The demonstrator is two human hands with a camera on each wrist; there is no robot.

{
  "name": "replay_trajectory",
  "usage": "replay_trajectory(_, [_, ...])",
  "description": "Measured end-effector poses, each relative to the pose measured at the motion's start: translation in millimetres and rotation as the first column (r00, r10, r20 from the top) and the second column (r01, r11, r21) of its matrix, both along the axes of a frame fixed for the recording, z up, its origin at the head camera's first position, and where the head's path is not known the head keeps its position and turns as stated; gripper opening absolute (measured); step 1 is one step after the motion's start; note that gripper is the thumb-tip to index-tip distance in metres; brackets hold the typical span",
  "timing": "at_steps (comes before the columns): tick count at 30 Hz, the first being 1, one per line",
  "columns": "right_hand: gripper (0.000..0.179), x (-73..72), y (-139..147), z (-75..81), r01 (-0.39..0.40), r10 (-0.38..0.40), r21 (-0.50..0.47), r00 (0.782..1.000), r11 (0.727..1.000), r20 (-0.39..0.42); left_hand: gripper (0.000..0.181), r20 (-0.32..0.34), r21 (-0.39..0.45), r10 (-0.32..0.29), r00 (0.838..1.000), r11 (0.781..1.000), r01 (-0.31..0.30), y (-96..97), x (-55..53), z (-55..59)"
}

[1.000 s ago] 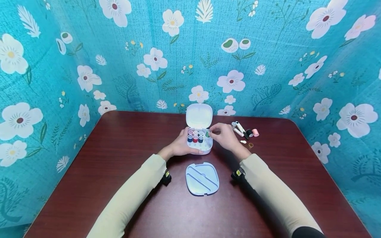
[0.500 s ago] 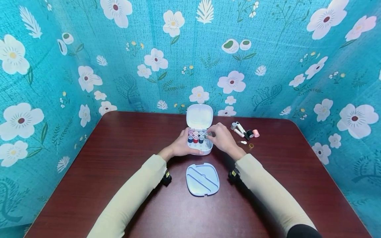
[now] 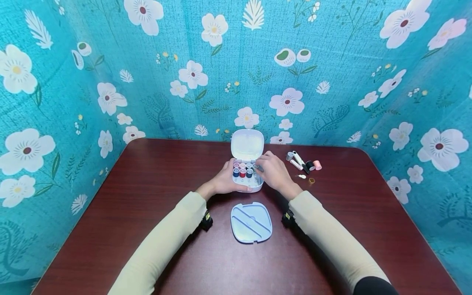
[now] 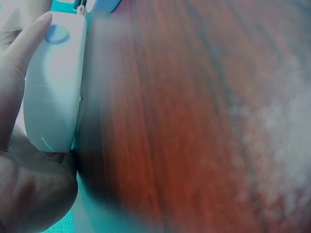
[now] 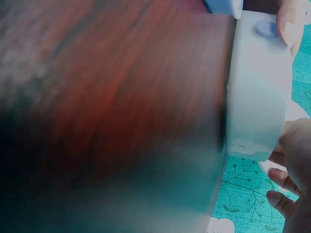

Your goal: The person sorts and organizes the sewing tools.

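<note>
A white sewing box stands with its lid raised, near the table's far edge. Several thread spools stand upright in two rows inside it, in pink, blue, red and dark thread. My left hand grips the box by its left side, its thumb along the front wall near a round blue button. At the back right corner of the box, my right hand pinches a green thread spool with thumb and fingertips. These fingers partly hide the spool, which lines up with the back row.
A pale blue tray insert with diagonal ridges lies in front of the box. To the right lie a grey spool, white-and-black tools, a pink spool, a small white item and a brassy ring-like thimble.
My right hand has moved slightly left and down, bringing the green spool from above the box's right side into line with the back row. The left hand keeps its grip.
</note>
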State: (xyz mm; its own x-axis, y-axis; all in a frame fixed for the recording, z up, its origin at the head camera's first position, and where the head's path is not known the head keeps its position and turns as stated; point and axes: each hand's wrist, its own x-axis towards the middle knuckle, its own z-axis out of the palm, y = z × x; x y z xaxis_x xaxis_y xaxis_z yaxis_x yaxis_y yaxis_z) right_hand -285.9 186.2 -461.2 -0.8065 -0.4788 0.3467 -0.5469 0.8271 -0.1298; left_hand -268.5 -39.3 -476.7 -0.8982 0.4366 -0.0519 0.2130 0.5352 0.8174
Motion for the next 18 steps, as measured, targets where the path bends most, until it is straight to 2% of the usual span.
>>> replay_trajectory(7, [0.018,0.1,-1.8,1.1,0.000,0.001,0.043,1.000,0.999,-0.020,0.117,-0.006,-0.003,0.004,1.000,1.000,-0.004,-0.4,-0.2,0.3])
replay_trajectory(18, [0.016,2.9,-3.7,1.8,0.040,-0.038,0.081,0.999,0.996,-0.031,0.122,-0.006,0.000,0.001,1.000,1.000,-0.001,-1.2,-0.2,-0.3])
